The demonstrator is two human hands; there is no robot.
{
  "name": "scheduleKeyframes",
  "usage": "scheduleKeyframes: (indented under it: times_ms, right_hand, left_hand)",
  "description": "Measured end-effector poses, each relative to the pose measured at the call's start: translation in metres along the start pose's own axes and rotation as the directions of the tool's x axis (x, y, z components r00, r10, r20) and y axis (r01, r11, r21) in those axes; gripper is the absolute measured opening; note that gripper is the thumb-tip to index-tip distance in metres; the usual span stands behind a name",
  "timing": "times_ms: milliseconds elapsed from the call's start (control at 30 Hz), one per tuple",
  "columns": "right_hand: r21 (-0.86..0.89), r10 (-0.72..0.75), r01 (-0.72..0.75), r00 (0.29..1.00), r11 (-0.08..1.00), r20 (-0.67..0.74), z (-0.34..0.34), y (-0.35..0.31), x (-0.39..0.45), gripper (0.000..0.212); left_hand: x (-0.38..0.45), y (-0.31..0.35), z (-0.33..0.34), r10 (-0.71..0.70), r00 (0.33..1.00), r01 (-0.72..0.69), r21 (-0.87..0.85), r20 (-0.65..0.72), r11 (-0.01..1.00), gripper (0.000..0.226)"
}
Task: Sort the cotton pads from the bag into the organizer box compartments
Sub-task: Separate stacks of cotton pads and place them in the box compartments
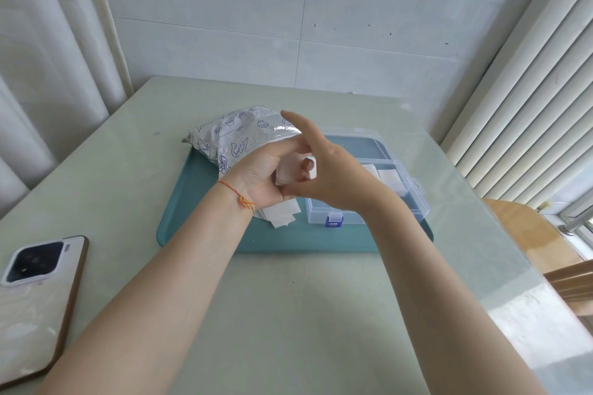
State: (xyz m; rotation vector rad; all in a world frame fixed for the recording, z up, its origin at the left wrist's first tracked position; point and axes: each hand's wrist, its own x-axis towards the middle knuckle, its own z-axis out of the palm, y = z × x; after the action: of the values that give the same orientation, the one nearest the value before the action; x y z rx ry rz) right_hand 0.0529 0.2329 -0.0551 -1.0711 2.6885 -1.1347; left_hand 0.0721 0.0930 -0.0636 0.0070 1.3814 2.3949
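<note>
A silvery printed bag (234, 135) lies at the back left of a teal tray (199, 228). To its right stands a clear organizer box (414, 202), lid up, with white cotton pads (390, 175) in a right-hand compartment. My left hand (260, 176) and my right hand (333, 176) meet above the tray, both gripping a small stack of white cotton pads (287, 171). The right index finger points up and away. More loose pads (280, 215) lie on the tray under my left wrist.
A white phone (35, 295) lies face down at the table's left front edge. A wooden chair (529, 234) stands off the right edge. Curtains hang on the left, a blind on the right, and a tiled wall is behind.
</note>
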Motion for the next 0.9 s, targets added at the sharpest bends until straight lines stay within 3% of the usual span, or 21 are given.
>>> scheduleKeyframes:
  times_ms: [133, 267, 400, 533, 633, 700, 900]
  right_hand:
    - [0.039, -0.033, 0.033, 0.999, 0.999, -0.005, 0.0019, -0.0004, -0.0001, 0.104]
    - [0.008, -0.031, 0.031, 0.999, 0.999, -0.022, 0.0032, -0.0011, 0.0001, 0.102]
    - [0.062, -0.001, 0.004, 0.999, 0.998, -0.052, 0.0011, 0.0021, 0.0006, 0.105]
    - [0.002, 0.006, -0.006, 0.999, 1.000, -0.032, 0.0016, 0.0009, -0.0004, 0.114]
    - [-0.001, -0.009, 0.009, 1.000, 1.000, -0.015, 0.0035, -0.0011, 0.0004, 0.109]
    - [-0.012, -0.040, 0.040, 0.999, 0.999, -0.013, 0.0032, -0.0001, 0.0008, 0.105]
    - [-0.047, -0.032, 0.033, 0.999, 0.998, 0.032, 0.0039, -0.0013, -0.0014, 0.109]
  left_hand:
    - [0.0039, -0.0009, -0.0026, -0.001, 0.998, -0.002, -0.032, -0.070, 0.999, 0.009]
    - [0.0020, 0.0004, -0.0013, -0.068, 0.997, 0.067, -0.012, -0.048, 0.998, 0.005]
    - [-0.0029, 0.0039, 0.0001, -0.104, 0.994, 0.103, -0.097, -0.014, 0.990, 0.044]
    - [0.0018, -0.0001, -0.0046, -0.086, 0.992, 0.074, -0.130, -0.088, 0.989, 0.048]
    - [0.0007, -0.0005, 0.0001, -0.048, 0.998, 0.046, -0.051, -0.050, 0.998, 0.053]
    - [-0.0008, 0.0000, 0.0017, -0.036, 0.998, 0.031, -0.101, -0.047, 0.994, 0.055]
    - [0.0006, -0.0009, -0.0025, -0.117, 0.977, 0.095, -0.129, -0.177, 0.987, 0.064]
